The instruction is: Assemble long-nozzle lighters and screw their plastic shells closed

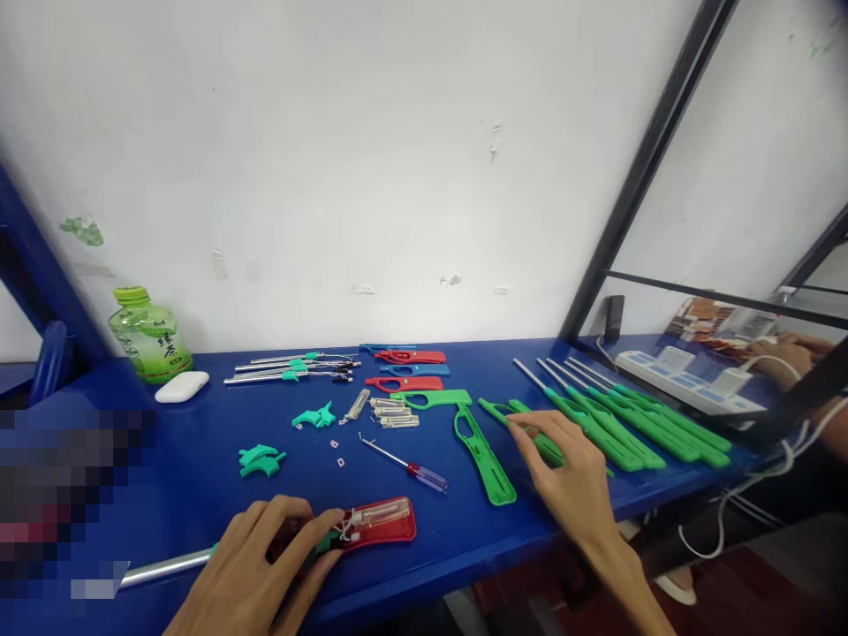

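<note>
My left hand (255,561) is closed around an opened red lighter casing (409,528) near the table's front edge. A clear fuel tank (382,512) lies in its handle end, and a metal tube (165,566) sticks out to the left. My fingers hide the casing's middle. To the right, my right hand (563,464) has thumb and fingertips together on a green lighter casing half (491,409), partly covered by the hand. Beside it lies another green half (487,459), its hollow side up. A screwdriver (424,475) with a clear and red handle lies between the hands.
Green long-tube lighters (623,424) lie in a row at right. Behind are red casings (411,383), loose fuel tanks (396,412), metal tubes (284,367) and teal triggers (261,460). A bottle (149,336), white case (182,387) and power strip (689,382) stand around; another person's hand (782,358) is beyond.
</note>
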Available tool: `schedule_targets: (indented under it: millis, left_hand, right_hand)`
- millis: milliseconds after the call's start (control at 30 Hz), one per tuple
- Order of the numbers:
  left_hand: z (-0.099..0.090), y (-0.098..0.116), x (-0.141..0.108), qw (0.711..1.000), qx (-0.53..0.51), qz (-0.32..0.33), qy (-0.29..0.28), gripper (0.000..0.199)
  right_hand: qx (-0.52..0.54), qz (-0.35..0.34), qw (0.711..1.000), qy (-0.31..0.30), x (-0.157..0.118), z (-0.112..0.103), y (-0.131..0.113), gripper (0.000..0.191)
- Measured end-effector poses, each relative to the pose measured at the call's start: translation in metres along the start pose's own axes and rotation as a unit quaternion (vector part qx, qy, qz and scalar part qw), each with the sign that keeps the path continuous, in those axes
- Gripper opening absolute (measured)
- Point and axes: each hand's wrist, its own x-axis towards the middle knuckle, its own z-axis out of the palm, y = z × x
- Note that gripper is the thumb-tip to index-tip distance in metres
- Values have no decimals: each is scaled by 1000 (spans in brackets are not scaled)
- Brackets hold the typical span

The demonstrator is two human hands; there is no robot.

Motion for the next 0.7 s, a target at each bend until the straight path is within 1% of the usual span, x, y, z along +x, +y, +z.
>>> schedule_targets:
  millis: [167,233,367,467,533,567,633,700]
  left_hand:
    - [2,-1,-4,1000,18,13,-11,36]
    - [3,-1,-4,1000,20,17,-9,37]
    - [4,0,-3,1000,8,-1,15,38]
    - [4,1,0,999,2,-3,33,37]
    - [3,2,2,999,10,6,43,35]
    - [2,2,3,999,16,11,49,34]
    - [1,2,4,998,25,14,58,35]
    - [0,2,6,997,26,16,72,36]
  right_hand:
    - [-21,-28,997,-73,-2,9,0,7]
    - [-30,-32,996,-82,-3,10,1,9]
    - [-44,-38,995,-87,-7,8,5,16]
    - [-50,-51,992,-108,1,8,4,19]
    - [-48,-74,985,-146,19,16,0,20]
    - [-45,-90,979,-177,32,23,-2,19]
    - [-43,-120,961,-244,65,43,-5,16]
    - [-47,-141,936,-318,102,69,-4,17]
